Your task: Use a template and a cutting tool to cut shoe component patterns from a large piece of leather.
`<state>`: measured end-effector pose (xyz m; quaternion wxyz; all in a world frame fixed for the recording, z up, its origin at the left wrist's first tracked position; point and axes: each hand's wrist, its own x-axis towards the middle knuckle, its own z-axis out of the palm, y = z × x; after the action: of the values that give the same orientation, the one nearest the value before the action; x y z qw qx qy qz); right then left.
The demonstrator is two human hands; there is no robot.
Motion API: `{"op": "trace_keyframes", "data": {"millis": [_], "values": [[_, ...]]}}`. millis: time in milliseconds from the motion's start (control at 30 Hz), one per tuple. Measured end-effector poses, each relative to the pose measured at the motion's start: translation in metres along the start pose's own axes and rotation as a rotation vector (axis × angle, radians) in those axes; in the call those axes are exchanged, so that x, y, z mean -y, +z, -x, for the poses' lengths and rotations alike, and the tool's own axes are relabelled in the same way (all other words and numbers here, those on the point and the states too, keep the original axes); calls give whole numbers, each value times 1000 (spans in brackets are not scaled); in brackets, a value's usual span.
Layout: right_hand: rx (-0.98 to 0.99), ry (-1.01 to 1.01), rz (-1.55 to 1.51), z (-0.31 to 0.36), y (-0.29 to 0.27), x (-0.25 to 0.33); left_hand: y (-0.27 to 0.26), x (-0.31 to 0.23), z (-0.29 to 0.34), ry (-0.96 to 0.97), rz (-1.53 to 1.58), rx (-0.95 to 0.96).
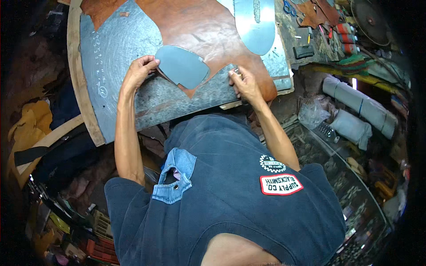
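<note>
1. One grey rounded panel (pixel 184 67) lies between our two hands, over the lower part of a brown hide (pixel 202 29); it is just right of our left hand (pixel 138 74) and a little left of our right hand (pixel 243 85).
2. Our left thumb and forefinger pinch the panel's left edge, covering a bit of it.
3. We curl the right fingers in, thumb close to the forefinger, beside the hide's cut edge (something small seems to be in them, but we cannot tell what).
4. Beneath the hide we see a scuffed grey board (pixel 117 48), with a wooden strip (pixel 82 95) along its left side.
5. Beyond our right hand, a longer grey panel (pixel 256 29) overlaps the hide and hides part of it.
6. Farther right we find blue-handled scissors (pixel 289 8), a black case (pixel 303 52) and red containers (pixel 345 38); a clear plastic bag (pixel 312 114) sits below them.
7. We count two grey panels, one pair of scissors, one black case and three red containers.
</note>
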<state>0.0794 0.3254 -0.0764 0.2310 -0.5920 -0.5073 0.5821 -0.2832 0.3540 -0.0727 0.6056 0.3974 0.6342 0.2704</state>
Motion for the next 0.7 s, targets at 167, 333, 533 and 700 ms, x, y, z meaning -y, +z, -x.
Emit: {"op": "trace_keyframes", "data": {"millis": [167, 333, 533, 700], "values": [[-69, 11, -68, -6, 1, -2, -36, -2, 1, 41, 278, -127], [-148, 57, -77, -2, 14, 17, -101, 58, 3, 192, 717, -341], [-215, 54, -105, 3, 11, 7, -83, 84, 29, 17, 910, -284], [-103, 181, -60, 12, 51, 41, -44, 67, 65, -13, 777, -168]]}}
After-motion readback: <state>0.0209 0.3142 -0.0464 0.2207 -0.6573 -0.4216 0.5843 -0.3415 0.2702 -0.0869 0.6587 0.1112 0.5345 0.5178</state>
